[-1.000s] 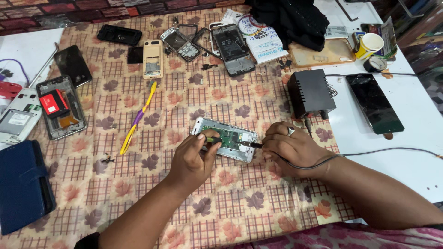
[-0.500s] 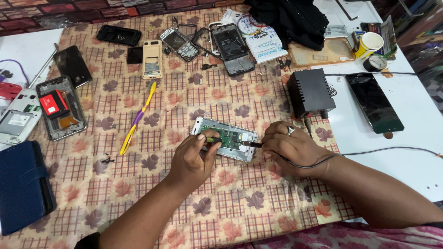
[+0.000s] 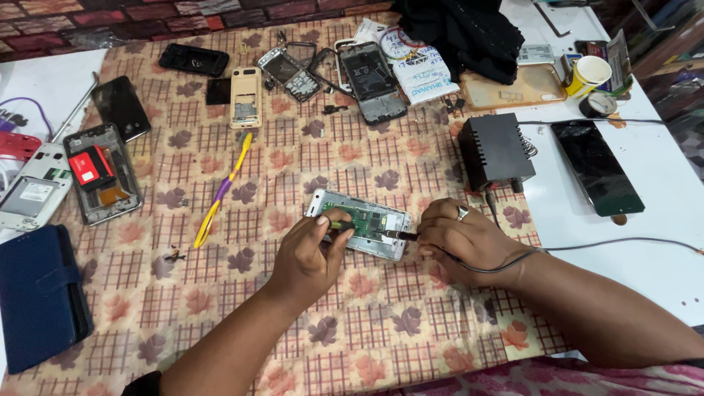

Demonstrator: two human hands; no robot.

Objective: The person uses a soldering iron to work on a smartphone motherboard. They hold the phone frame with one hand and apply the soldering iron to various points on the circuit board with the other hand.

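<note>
L hand [image 3: 312,253] pinches a small dark tool, fingers closed tight, tip on the opened phone's [image 3: 358,223] green board. R hand [image 3: 469,242] at 3 o'clock of the phone, fingers curled shut round a corded iron [image 3: 400,235], tip touching the board. Phone sits mid-cloth; black power box [image 3: 495,150] at 1 o'clock.

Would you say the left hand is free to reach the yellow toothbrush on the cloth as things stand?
Probably yes: the yellow toothbrush lies just left of the left hand with only bare cloth between, though that hand now steadies the opened phone.
</note>
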